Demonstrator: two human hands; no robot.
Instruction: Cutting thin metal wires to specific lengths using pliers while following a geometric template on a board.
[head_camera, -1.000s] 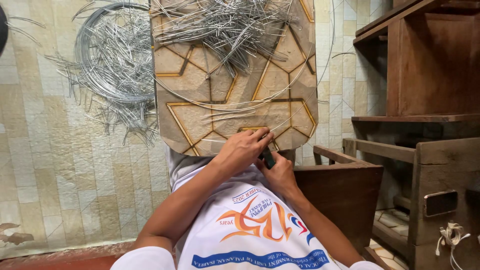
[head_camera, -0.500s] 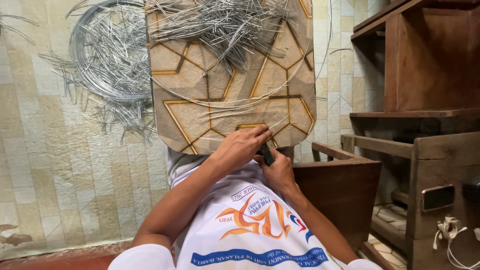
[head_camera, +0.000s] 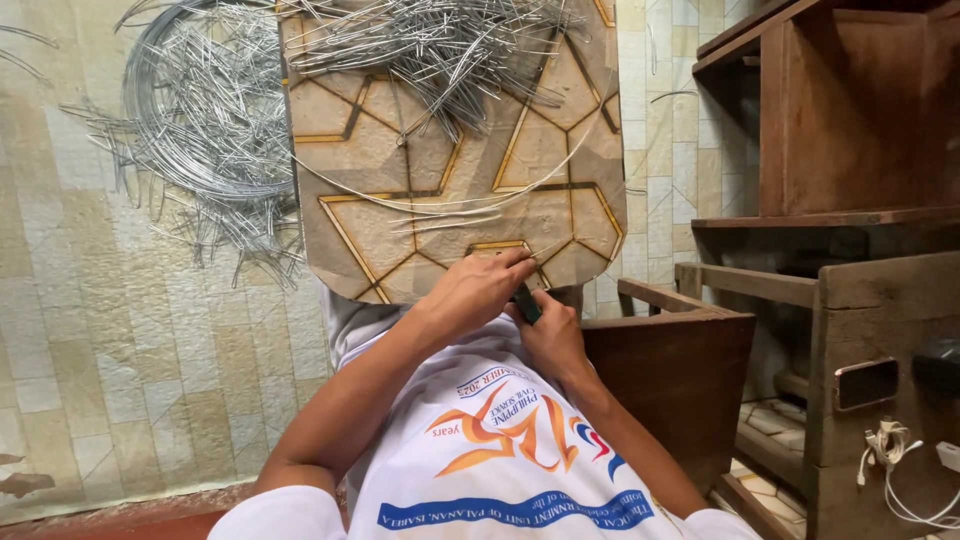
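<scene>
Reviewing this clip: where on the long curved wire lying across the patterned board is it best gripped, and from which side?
Probably at the long curved wire's near end by the left hand, coming from the board's near edge; it lies flat there, clear of the tangled wire pile.

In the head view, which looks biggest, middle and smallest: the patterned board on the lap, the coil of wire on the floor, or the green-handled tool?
1. Patterned board, largest, though nearer the camera.
2. Coil of wire.
3. Green-handled tool, smallest, mostly hidden between the hands.
</scene>
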